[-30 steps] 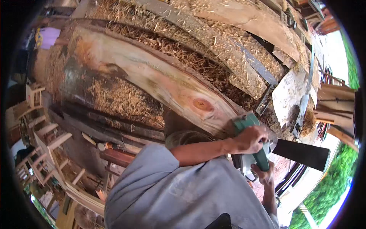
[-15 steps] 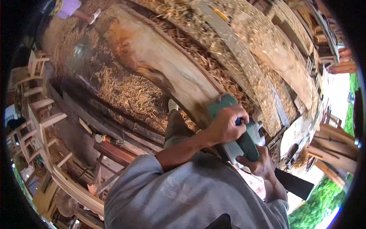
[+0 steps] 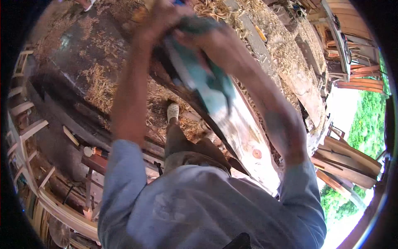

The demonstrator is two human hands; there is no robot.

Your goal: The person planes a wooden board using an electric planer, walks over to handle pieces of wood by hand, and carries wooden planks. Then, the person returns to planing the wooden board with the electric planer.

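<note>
A green electric planer (image 3: 222,86), smeared by motion, lies along a long wooden board (image 3: 244,135). Near the top edge, my left hand (image 3: 166,14) is closed around the planer's front, by its blue knob. My right hand (image 3: 205,39) grips the planer's handle just behind; its fingers are blurred. Both arms are stretched forward. The board has a pale, smooth face with a round knot near my body and a dark, rough edge on the left. The planer and my hands cover its far part.
Curly wood shavings (image 3: 101,85) litter the floor on the left. More boards (image 3: 298,89) under shavings lie to the right. Wooden frames (image 3: 31,137) stand at the far left, with a hammer-like tool (image 3: 93,152) nearby. Another person's foot (image 3: 89,5) shows at the top left.
Both hands have pushed the planer forward and away from my body along the board. The near part of the board, with its knot, now shows. My view has shifted.
</note>
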